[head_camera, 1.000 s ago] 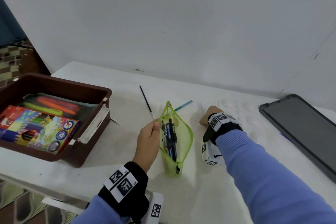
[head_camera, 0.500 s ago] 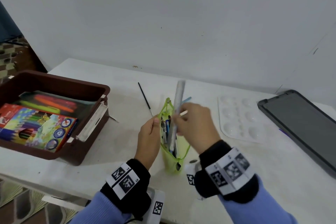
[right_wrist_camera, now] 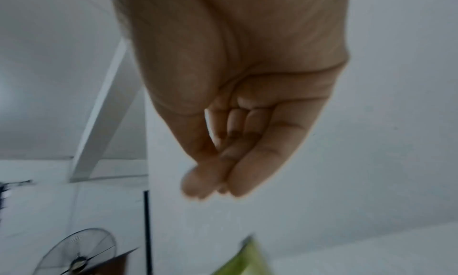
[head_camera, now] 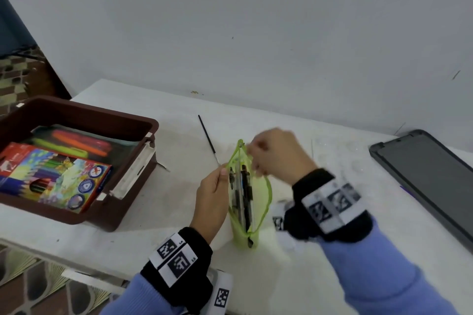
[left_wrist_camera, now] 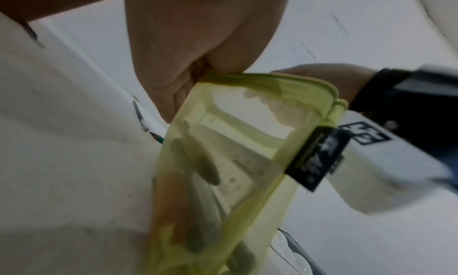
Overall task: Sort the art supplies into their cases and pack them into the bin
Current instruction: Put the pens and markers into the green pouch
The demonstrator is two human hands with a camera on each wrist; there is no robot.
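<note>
A lime-green mesh pouch stands open on the white table with several pens inside. My left hand pinches the pouch's left rim between thumb and fingers; the left wrist view shows that pinch on the pouch. My right hand hovers blurred over the pouch's far zipper end. In the right wrist view its fingers are gathered against the thumb with nothing between them, above the pouch.
A brown bin at the left holds a coloured-pencil box and a marker case. A thin black brush lies behind the pouch, and a teal pencil tip beside it. A grey flat tray lies at the right.
My right hand brought a white pen from the right side to the pouch and let it go inside; it is now empty over the far end. The left hand kept its hold.
</note>
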